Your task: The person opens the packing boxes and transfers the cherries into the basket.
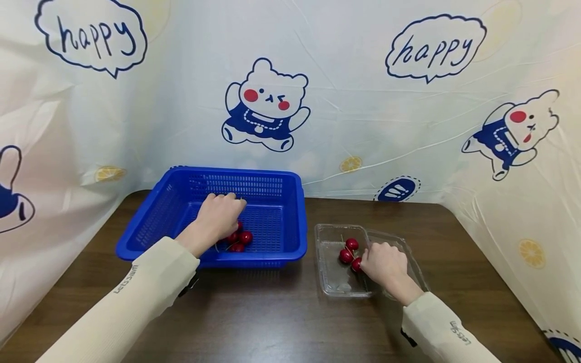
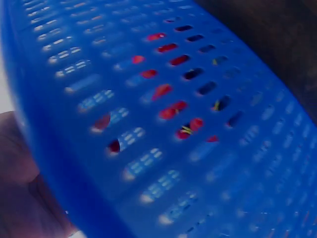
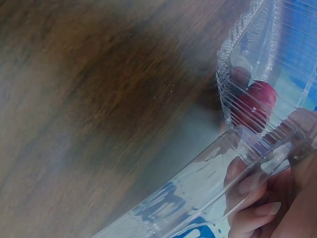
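My left hand [image 1: 219, 216] is over the inside of a blue plastic basket [image 1: 297, 217], knuckles up. Several red cherries [image 1: 245, 237] lie just below it on the basket floor. Its fingertips are hidden, so whether it holds a cherry does not show. Through the basket's slots, the left wrist view shows red cherries [image 2: 173, 110] and stems. My right hand [image 1: 386, 264] grips the inner edge of a clear plastic box [image 1: 333, 277], its fingers [image 3: 247, 218] curled at the hinge side. Inside that box lie a few cherries [image 1: 346, 256] with stems, one close to the hand.
The box's clear lid [image 1: 415, 262] lies folded out to the right, partly under the right hand. Both containers stand on a brown wooden table [image 1: 263, 312]. A printed curtain [image 1: 345, 116] hangs behind the table and along its sides.
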`<state>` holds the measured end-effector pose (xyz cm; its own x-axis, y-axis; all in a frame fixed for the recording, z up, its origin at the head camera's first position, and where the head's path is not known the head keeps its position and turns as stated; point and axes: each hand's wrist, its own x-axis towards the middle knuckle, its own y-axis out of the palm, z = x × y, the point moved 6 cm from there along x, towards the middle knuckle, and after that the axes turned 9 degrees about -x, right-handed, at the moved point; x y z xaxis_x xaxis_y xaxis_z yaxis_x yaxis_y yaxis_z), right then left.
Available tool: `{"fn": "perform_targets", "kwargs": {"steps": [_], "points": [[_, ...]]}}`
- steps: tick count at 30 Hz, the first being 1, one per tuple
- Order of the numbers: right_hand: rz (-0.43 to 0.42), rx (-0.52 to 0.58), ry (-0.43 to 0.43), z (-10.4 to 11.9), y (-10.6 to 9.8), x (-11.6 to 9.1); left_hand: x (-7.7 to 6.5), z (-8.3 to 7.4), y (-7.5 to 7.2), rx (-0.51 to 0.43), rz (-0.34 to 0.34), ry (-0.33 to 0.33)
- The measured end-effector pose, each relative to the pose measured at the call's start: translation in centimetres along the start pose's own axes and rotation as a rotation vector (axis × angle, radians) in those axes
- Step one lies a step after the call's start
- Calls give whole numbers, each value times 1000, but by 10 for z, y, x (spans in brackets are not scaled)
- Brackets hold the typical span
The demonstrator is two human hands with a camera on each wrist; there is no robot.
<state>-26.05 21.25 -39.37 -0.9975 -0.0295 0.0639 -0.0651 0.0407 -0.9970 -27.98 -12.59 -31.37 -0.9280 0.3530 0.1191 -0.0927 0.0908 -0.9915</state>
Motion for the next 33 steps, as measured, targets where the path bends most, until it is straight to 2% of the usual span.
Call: {"fn": "perform_targets", "kwargs": {"steps": [5,11,23,33], "points": [[7,0,3,-1,1,0,0,8,7,-39,16,-21],[4,0,2,-1,2,1,2,14,15,-61,67,-42],[22,5,8,-2,2,0,3,26,22,-90,132,-91],[1,7,3,-2,1,0,6,27,27,-89,139,-85]]}}
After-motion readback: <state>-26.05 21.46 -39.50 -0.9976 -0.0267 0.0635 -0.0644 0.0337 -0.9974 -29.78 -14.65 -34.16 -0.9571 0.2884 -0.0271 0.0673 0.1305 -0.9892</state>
